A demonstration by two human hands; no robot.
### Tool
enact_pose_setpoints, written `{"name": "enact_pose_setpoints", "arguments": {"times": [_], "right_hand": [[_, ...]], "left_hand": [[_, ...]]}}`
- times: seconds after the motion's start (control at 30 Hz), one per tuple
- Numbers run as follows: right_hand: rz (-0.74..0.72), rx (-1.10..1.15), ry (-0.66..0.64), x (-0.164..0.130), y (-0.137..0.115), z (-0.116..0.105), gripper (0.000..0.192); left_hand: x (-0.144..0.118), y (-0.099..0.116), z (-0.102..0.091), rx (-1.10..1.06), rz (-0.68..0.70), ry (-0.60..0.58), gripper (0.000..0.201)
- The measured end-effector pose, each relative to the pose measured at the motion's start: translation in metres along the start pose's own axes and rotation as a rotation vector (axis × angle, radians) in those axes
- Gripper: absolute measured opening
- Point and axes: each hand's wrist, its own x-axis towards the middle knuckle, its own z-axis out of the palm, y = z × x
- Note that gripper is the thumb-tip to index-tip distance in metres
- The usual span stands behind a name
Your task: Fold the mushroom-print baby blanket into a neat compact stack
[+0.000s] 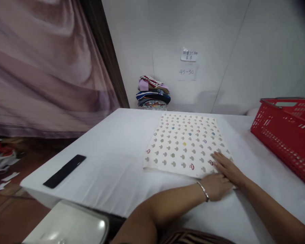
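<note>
A white cloth (178, 149) printed with small mushrooms lies flat on the white-covered table. My right hand (226, 167) rests palm down on its near right corner, fingers stretched out. Just in front of it, my left hand (216, 186), with a silver bangle at the wrist, is at the cloth's near edge by the same corner. The left fingers are mostly hidden beneath or behind the right hand, so their grip does not show.
At the right edge of the table stands a red plastic basket (282, 132). A flat black object (64, 171) lies near the left edge. Folded fabrics (154, 93) are stacked beyond the table's far edge. A white stool-like surface (68, 223) is at lower left, a pink curtain (45, 67) at left.
</note>
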Motion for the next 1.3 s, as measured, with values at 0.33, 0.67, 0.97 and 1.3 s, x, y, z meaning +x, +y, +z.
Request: {"name": "enact_pose_setpoints", "arguments": {"times": [0.33,0.67,0.97,1.3], "right_hand": [[-0.134,-0.358,0.017,-0.002,0.013,0.005,0.056],[-0.168,-0.414,0.065,0.001,0.024,0.009,0.056],[-0.151,-0.426,0.052,0.002,0.021,0.008,0.061],[-0.094,-0.394,0.018,0.002,0.011,0.001,0.06]], "left_hand": [[-0.187,-0.041,-0.044,0.063,-0.526,0.133,0.034],[-0.287,-0.068,-0.059,0.02,-1.169,0.375,0.027],[-0.254,-0.065,-0.059,-0.05,-1.355,0.411,0.035],[-0.283,-0.075,-0.085,0.004,-1.319,0.124,0.02]]}}
